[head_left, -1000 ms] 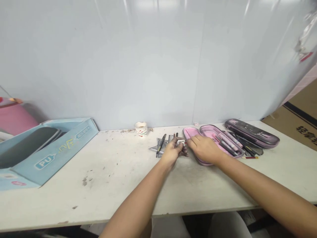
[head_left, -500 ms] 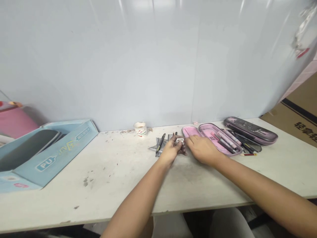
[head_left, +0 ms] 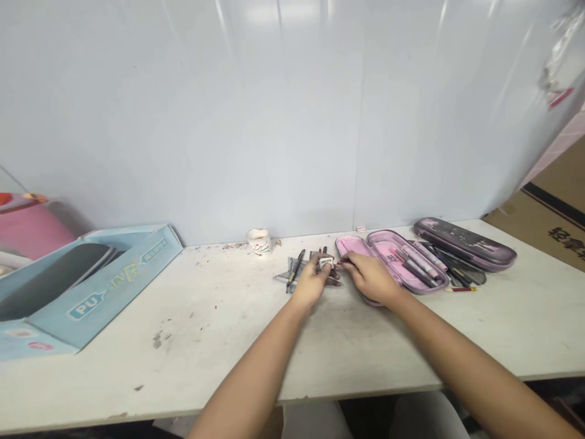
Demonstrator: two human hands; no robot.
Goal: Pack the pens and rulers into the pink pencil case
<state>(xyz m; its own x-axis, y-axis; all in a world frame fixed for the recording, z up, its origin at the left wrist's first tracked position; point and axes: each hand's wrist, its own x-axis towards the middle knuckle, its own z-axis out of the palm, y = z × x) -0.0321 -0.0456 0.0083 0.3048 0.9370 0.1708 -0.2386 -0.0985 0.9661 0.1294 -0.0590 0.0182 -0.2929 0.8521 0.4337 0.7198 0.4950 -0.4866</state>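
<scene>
My left hand [head_left: 311, 281] is closed round a small white sharpener-like object [head_left: 326, 262] near the far middle of the white table [head_left: 205, 329]. My right hand [head_left: 371, 277] pinches a thin red pencil [head_left: 342, 263] whose tip meets that white object. Just behind my left hand lie a black pen [head_left: 296, 267] and some grey rulers [head_left: 287, 272]. An open pink pencil case [head_left: 388, 256] with several pens in it lies under and right of my right hand.
A second, dark purple pencil case [head_left: 464, 242] lies open at the far right, with a red pencil [head_left: 460, 289] before it. A small paper cup [head_left: 259, 240] stands by the wall. A light blue box [head_left: 86, 286] occupies the left. A cardboard box [head_left: 548, 225] sits far right.
My right hand has drawn in towards my left hand and now pinches the red pencil at the white object. The view has shifted slightly.
</scene>
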